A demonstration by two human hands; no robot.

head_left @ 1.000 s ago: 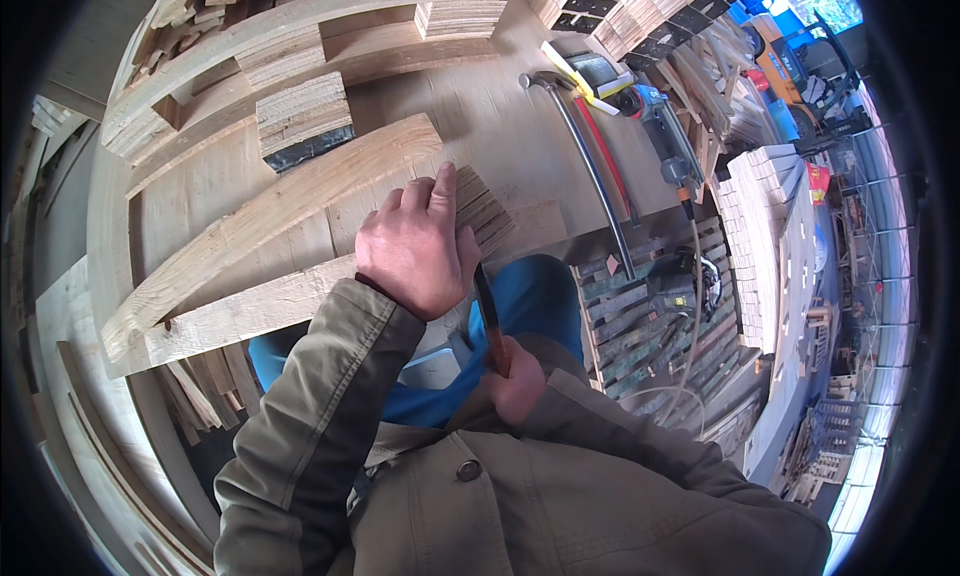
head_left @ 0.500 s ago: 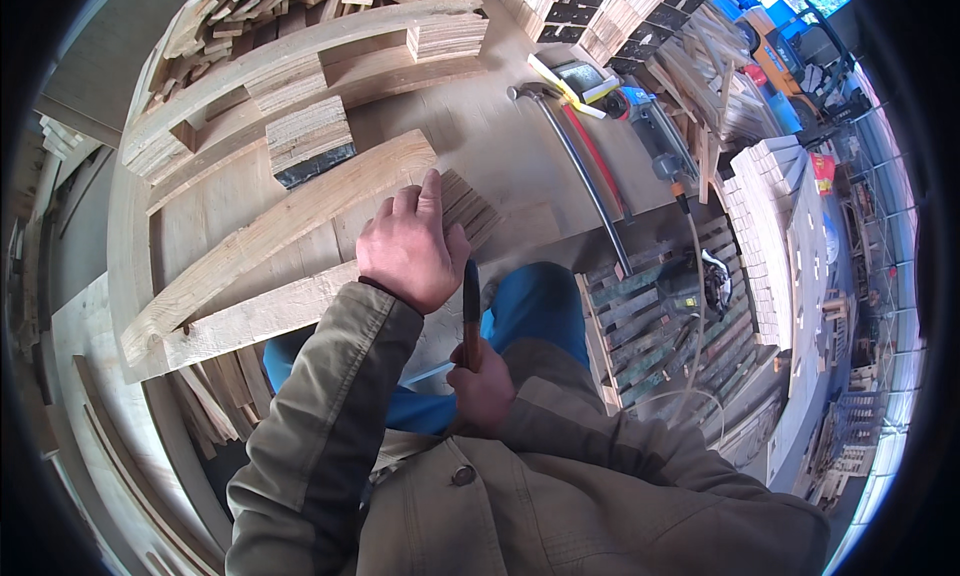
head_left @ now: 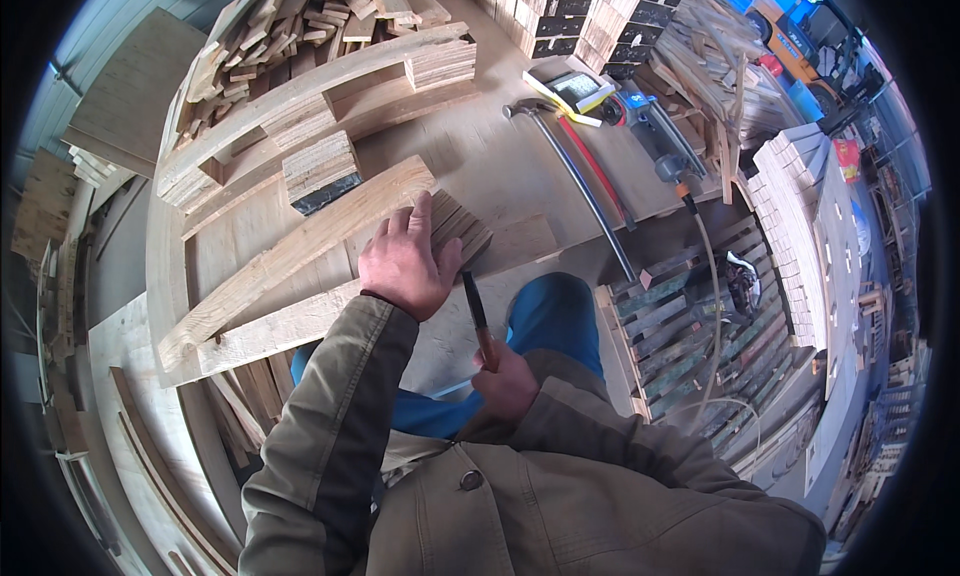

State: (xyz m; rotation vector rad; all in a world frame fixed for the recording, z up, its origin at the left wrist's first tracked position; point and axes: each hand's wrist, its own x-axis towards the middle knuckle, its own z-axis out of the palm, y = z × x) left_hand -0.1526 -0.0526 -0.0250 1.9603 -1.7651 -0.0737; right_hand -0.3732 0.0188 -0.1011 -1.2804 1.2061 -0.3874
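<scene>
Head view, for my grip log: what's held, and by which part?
Right hand grips a slim tool by its brown part; left hand rests on layered wood.

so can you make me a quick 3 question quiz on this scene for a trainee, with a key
1. True or false: the left hand wears a glove.
2. Multiple choice: what does the right hand hold?
A) a paintbrush
B) a slim black-and-brown tool
C) a coil of rope
3. Short answer: which tool lies on the tabletop, just left of the red bar in the picture?

Key
1. False: it is bare, and lies on the layered wooden block.
2. B.
3. The claw hammer.
</scene>
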